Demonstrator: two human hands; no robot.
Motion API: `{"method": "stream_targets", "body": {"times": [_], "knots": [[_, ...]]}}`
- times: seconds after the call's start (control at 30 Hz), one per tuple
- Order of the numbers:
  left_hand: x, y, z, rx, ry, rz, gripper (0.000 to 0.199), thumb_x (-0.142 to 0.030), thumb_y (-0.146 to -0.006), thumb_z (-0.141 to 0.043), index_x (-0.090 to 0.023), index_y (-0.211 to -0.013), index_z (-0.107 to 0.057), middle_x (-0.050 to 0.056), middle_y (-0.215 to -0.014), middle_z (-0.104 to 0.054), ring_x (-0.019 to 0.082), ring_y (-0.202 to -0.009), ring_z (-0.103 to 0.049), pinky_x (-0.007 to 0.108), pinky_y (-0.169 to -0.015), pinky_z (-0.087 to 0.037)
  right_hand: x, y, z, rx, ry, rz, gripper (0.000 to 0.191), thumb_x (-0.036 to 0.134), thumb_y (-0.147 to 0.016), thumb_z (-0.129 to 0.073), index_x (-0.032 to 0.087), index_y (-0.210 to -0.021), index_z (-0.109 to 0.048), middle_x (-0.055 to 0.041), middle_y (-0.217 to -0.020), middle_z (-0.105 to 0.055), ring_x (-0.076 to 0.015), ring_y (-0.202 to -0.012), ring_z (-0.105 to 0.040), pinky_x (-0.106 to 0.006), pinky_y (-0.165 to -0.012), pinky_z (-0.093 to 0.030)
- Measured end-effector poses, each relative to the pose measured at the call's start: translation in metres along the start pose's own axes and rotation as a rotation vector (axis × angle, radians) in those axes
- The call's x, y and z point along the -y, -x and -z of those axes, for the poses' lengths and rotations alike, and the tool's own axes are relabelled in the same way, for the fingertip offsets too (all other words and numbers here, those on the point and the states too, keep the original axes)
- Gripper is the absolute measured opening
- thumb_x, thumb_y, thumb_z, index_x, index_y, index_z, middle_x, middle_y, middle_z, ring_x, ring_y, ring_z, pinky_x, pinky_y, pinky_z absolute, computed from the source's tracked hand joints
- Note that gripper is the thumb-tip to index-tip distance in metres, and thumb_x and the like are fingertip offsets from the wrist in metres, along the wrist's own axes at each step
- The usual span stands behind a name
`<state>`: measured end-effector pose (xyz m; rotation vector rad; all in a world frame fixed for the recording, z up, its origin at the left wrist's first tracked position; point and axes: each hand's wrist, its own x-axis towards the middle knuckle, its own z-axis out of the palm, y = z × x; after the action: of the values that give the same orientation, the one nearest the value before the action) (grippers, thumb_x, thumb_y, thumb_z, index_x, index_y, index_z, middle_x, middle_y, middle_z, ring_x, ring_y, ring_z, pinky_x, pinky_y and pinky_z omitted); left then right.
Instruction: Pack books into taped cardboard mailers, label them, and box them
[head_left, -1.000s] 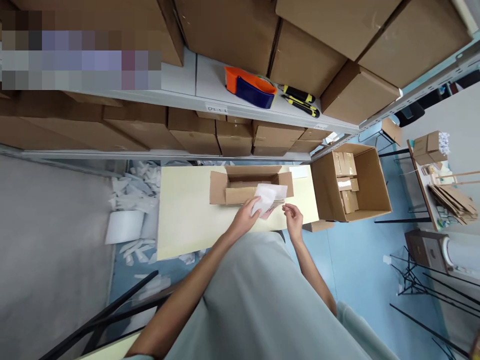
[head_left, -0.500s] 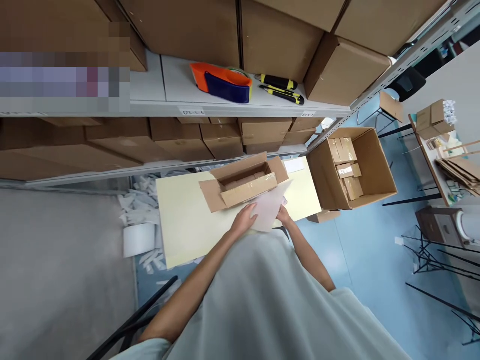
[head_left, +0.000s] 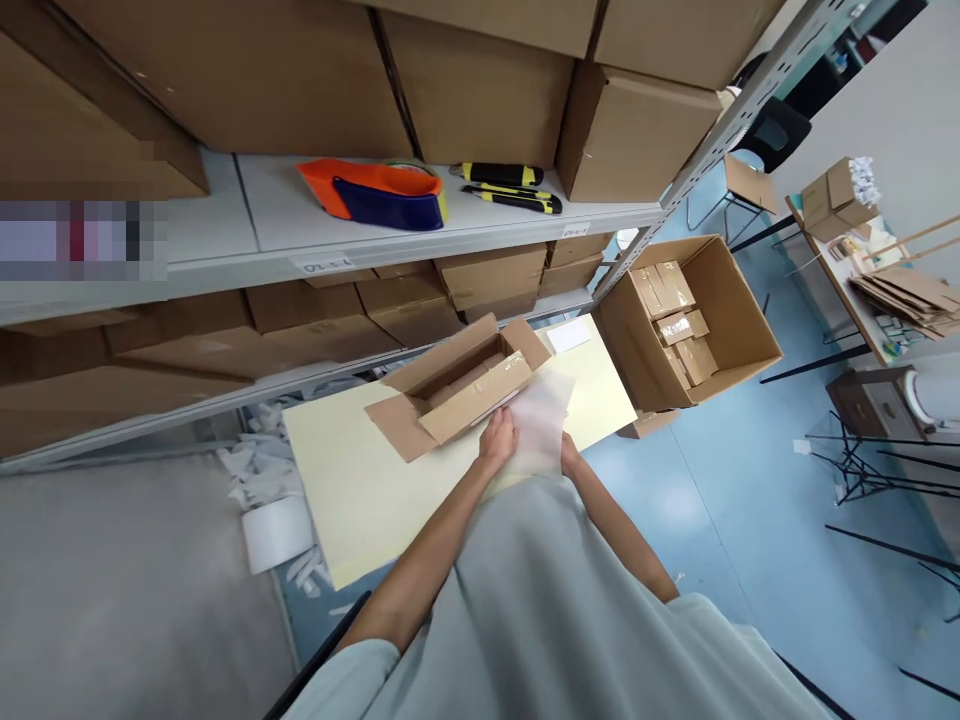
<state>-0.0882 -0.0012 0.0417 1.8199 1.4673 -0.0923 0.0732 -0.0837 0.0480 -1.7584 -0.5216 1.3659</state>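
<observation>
A thin translucent white sheet (head_left: 541,425) hangs between my hands at the near edge of the cream board (head_left: 352,480). My left hand (head_left: 499,437) is closed on its left side, close to the open box. Fingers of my right hand (head_left: 570,456) are bent round the sheet's right edge, partly hidden by it. Just beyond the hands lies an open brown cardboard box (head_left: 480,395), flaps spread, with brown cardboard showing inside. A white paper (head_left: 568,335) rests on the board behind it.
A large open carton (head_left: 735,310) holding small boxes stands right of the board. The shelf (head_left: 495,230) above carries an orange and blue tape dispenser (head_left: 382,196), cutters (head_left: 510,188) and cartons. A white roll (head_left: 277,533) and scraps lie at the left.
The view has turned and shifted. The sheet is now lower against my shirt, spread between my hands, and my left hand has closed more tightly on it.
</observation>
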Motion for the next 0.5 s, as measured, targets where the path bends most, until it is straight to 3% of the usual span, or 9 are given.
{"method": "stream_targets", "body": {"times": [0.13,0.27,0.33,0.4,0.5], "knots": [[-0.006,-0.01,0.002,0.068,-0.047,0.081,0.05,-0.035,-0.1,-0.058,-0.013,-0.145,-0.054,0.027,-0.149,-0.053,0.037,-0.112,-0.072,0.045,-0.094,-0.055,0.002,0.009,0.005,-0.008,-0.056,-0.07,0.043,0.06,-0.073,-0.081,0.018,-0.08,-0.074,-0.0062,-0.071,-0.075,-0.0291,-0.086,-0.072,-0.041,-0.077,-0.06],[-0.007,-0.012,0.007,0.1,-0.052,0.114,0.043,-0.04,-0.091,-0.072,-0.013,-0.124,-0.064,0.025,-0.13,-0.064,0.038,-0.117,-0.068,0.041,-0.092,-0.053,0.009,0.021,0.015,-0.042,-0.072,-0.091,0.043,0.059,-0.073,-0.079,0.018,-0.086,-0.076,-0.0037,-0.073,-0.076,-0.0282,-0.089,-0.073,-0.04,-0.079,-0.06],[-0.009,-0.009,0.011,0.104,-0.025,0.074,0.03,-0.036,-0.089,-0.074,-0.016,-0.11,-0.067,0.018,-0.119,-0.07,0.034,-0.116,-0.067,0.036,-0.091,-0.052,0.014,0.028,0.019,-0.051,-0.068,-0.088,0.045,0.06,-0.074,-0.08,0.017,-0.087,-0.077,-0.0045,-0.074,-0.076,-0.0278,-0.089,-0.073,-0.039,-0.079,-0.06],[-0.014,-0.003,0.014,0.114,0.021,0.011,0.015,-0.033,-0.091,-0.069,-0.02,-0.098,-0.067,0.01,-0.102,-0.073,0.027,-0.102,-0.067,0.031,-0.086,-0.049,0.019,0.035,0.022,-0.06,-0.058,-0.076,0.047,0.061,-0.075,-0.081,0.015,-0.086,-0.076,-0.0062,-0.074,-0.076,-0.0267,-0.086,-0.073,-0.039,-0.079,-0.059],[-0.023,0.009,0.024,0.115,0.089,-0.077,0.016,-0.037,-0.094,-0.063,-0.022,-0.088,-0.065,0.001,-0.079,-0.066,0.019,-0.08,-0.06,0.027,-0.076,-0.044,0.03,0.043,0.026,-0.097,-0.026,-0.014,0.049,0.062,-0.08,-0.08,0.013,-0.086,-0.077,-0.0091,-0.076,-0.076,-0.0249,-0.081,-0.072,-0.038,-0.076,-0.059]]}}
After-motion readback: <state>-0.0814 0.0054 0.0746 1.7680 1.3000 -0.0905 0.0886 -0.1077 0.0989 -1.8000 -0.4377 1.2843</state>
